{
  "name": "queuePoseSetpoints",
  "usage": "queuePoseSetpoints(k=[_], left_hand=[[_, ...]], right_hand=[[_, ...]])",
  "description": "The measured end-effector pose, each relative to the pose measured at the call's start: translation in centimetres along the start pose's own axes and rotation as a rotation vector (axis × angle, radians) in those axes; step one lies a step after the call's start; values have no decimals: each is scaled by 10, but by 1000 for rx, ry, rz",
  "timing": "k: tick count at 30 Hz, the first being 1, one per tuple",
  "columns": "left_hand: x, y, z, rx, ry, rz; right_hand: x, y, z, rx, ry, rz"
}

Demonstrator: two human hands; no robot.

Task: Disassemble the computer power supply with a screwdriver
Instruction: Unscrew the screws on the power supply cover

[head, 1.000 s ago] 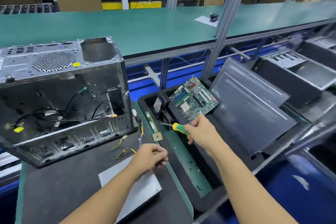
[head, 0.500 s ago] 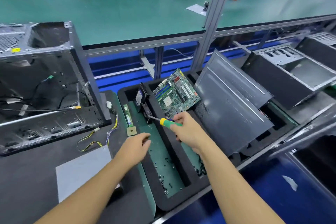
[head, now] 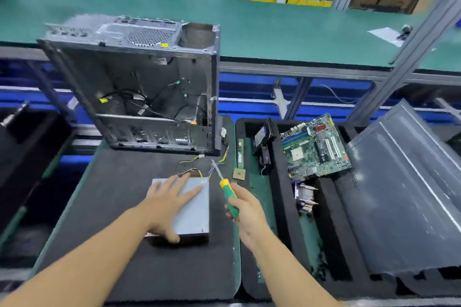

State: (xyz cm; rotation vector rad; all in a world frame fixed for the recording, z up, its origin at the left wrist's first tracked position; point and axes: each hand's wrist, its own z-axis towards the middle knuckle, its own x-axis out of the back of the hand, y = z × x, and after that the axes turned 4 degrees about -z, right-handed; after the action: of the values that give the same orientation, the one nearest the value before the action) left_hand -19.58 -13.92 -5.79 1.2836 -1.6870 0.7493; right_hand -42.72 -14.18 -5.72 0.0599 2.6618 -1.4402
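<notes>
Grey supply (head: 194, 212) lies flat on the mat (head: 119, 207); your left hand (head: 169, 197) rests spread on it, your right hand (head: 245, 209) grips the screwdriver (head: 225, 188) just right.

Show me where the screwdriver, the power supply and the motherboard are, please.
screwdriver (head: 225, 188), head view, on the top of its green and yellow handle.
power supply (head: 195, 209), head view, on its bare grey top face.
motherboard (head: 315, 147), head view, on the middle of the green board.

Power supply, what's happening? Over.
Left hand flat on power supply. Right hand grips screwdriver, tip past its far corner. Loose wires there.
</notes>
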Motion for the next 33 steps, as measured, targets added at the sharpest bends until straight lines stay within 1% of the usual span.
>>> queuePoseSetpoints(k=[3,4,5,6,8,9,10,13,15,18,21,25,27,28,29,30,31,32,33], left_hand=[[1,0,-1,-11,24,12],[1,0,-1,-14,28,6],[1,-1,-2,-17,32,3],[0,-3,-2,-22,36,2],[0,-7,-3,-34,39,2],[0,-9,-3,-38,39,7],[0,-11,-4,-41,40,19],[1,-16,-7,-53,42,35],[0,-18,-8,-63,62,16],[-1,-18,-7,-72,70,-3],[-1,-21,-8,-100,78,8],[-6,-34,-9,-167,140,16],[-9,-44,-8,-185,159,38],[-10,-49,-7,-184,163,41],[-12,-54,-8,-179,165,30],[-14,-58,-8,-175,166,5],[-15,-62,-8,-176,164,-22],[-15,-66,-8,-185,161,-42],[-16,-71,-9,-197,166,-52]], right_hand=[[1,27,5,-37,129,5],[1,37,5,-52,156,-26],[1,47,4,-63,183,-99],[0,56,3,-61,213,-223],[-2,71,-1,-21,247,-548],[-4,75,-2,12,237,-667],[-7,75,-1,45,213,-736],[-18,64,6,124,181,-802],[-23,62,13,167,173,-924],[-28,67,19,143,152,-1188],[-29,74,25,120,137,-1282],[-32,73,28,120,92,-1397],[-39,66,27,120,119,-1444],[-45,61,26,162,175,-1418],[-52,53,24,248,240,-1344],[-60,44,22,378,271,-1241],[-68,35,20,511,229,-1153],[-77,25,17,614,118,-1136],[-88,16,14,683,-20,-1195]])
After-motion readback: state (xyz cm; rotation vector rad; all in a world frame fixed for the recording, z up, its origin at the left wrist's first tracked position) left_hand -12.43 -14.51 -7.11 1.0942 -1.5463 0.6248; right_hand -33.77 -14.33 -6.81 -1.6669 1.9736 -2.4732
